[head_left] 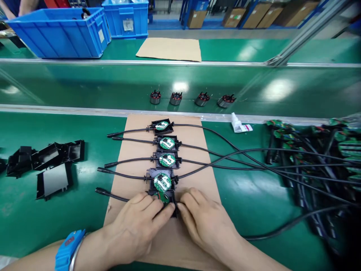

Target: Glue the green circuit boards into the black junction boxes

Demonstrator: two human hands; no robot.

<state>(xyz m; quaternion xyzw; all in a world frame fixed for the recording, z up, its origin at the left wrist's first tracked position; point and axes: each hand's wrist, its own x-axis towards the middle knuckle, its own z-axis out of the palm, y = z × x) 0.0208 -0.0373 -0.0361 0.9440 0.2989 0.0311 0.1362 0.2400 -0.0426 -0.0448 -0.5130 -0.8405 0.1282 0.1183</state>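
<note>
Closest to me lies a black plastic housing (172, 196) with a small green circuit board (163, 197) in it. My left hand (138, 226) is closed on this housing, its fingers over the left side and its thumb reaching across the front. At the right end, my right hand (205, 220) pinches the black cable (270, 232) where it meets the housing; the fingers hide that joint. A short lead with a plug (103, 192) sticks out to the left. Beyond it, several similar housings with round green boards (163, 182) stand in a column on a cardboard sheet (197, 246).
Black housings (52, 180) lie at left on the green table. A heap of cabled boards (304, 150) fills the right side, near a small white tube (239, 125). Several motor stators (176, 98) stand behind. Blue bins (62, 35) and another person's arm (9, 9) are at back left.
</note>
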